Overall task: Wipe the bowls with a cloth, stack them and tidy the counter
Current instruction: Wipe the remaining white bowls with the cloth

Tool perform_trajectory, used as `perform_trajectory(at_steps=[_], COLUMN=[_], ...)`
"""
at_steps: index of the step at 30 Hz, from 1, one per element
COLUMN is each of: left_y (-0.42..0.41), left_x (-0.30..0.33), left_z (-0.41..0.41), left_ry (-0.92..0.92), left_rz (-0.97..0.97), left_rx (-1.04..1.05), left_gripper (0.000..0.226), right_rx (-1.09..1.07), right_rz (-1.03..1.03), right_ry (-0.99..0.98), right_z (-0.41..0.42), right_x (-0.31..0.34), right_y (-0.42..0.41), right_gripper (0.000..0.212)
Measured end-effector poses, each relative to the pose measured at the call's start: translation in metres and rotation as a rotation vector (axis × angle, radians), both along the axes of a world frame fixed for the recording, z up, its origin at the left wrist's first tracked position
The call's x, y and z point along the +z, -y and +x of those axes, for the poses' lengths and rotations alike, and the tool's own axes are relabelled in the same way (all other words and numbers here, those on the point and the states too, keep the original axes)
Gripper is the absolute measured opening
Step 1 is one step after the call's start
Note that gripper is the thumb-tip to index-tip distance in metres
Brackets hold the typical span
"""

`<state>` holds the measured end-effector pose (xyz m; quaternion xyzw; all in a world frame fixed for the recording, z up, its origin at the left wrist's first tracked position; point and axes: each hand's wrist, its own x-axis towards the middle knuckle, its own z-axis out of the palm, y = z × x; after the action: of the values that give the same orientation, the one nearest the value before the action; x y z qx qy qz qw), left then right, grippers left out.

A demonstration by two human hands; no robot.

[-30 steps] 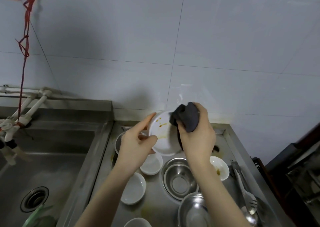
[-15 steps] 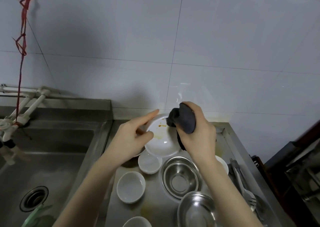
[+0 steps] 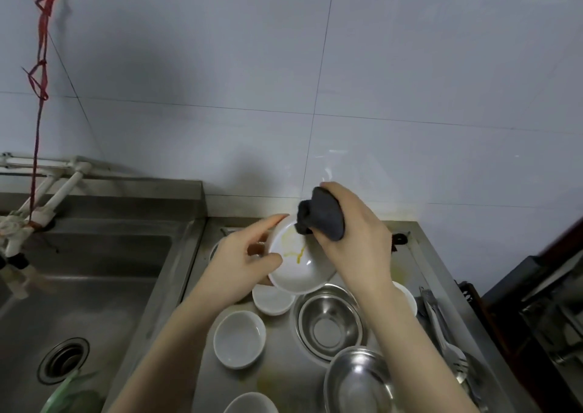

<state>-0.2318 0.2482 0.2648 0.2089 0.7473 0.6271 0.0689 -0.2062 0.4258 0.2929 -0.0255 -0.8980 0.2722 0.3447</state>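
Nearest to us, below our hands, the steel tabletop point(image 3: 284, 362) carries a white bowl point(image 3: 250, 404) cut off by the lower edge, and a steel bowl point(image 3: 359, 381) to its right, under our right forearm. A little farther, another white bowl point(image 3: 239, 338) sits under our left forearm, with a second steel bowl point(image 3: 329, 321) between our two wrists and a small white dish point(image 3: 273, 300) just beneath the bowl we hold. A further white bowl point(image 3: 407, 296) peeks out to the right of our right wrist, and metal cutlery point(image 3: 448, 349) lies beyond it, near the tabletop's right rim.

Above these, our left hand point(image 3: 243, 261) grips the white bowl being wiped point(image 3: 299, 270) by its left rim, thumb inside, tilting it toward us; yellow smears mark its inside. Our right hand point(image 3: 356, 239) is closed around a dark grey cloth point(image 3: 320, 220), pressing it onto the bowl's upper rim. The two hands are close together, joined through the bowl.

Left of our left hand lies the sink point(image 3: 94, 286) with its drain point(image 3: 63, 360). Behind everything stands the white tiled wall point(image 3: 315, 81), with white pipes point(image 3: 56, 185) and a red string point(image 3: 39, 75) at far left.
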Motion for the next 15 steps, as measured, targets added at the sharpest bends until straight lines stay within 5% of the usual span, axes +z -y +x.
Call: perform_trajectory(at_steps=[3,8,10,12,15], left_y=[-0.005,-0.025,-0.029,-0.026,-0.016], left_x=[0.003,0.002,0.001,-0.003,-0.002], left_z=[0.004,0.018,0.021,0.023,0.020], left_ry=[0.013,0.084,0.099,0.093,0.040], left_rz=[0.150,0.461,0.488,0.453,0.323], left_rx=[0.115,0.327,0.334,0.315,0.228], left_gripper=[0.063,0.062,0.062,0.065,0.068], right_rx=[-0.108,-0.074,-0.041,-0.103,-0.180], right_rz=[-0.172,-1.228,-1.436,-1.262,-0.743], right_ry=[-0.025,0.087,0.102,0.073,-0.005], right_z=[-0.003,-0.001,0.000,-0.002,-0.005], right_x=[0.003,-0.031,-0.038,-0.032,-0.009], right_y=[0.006,0.029,0.036,0.030,0.014], right_gripper=[0.052,0.050,0.047,0.050,0.063])
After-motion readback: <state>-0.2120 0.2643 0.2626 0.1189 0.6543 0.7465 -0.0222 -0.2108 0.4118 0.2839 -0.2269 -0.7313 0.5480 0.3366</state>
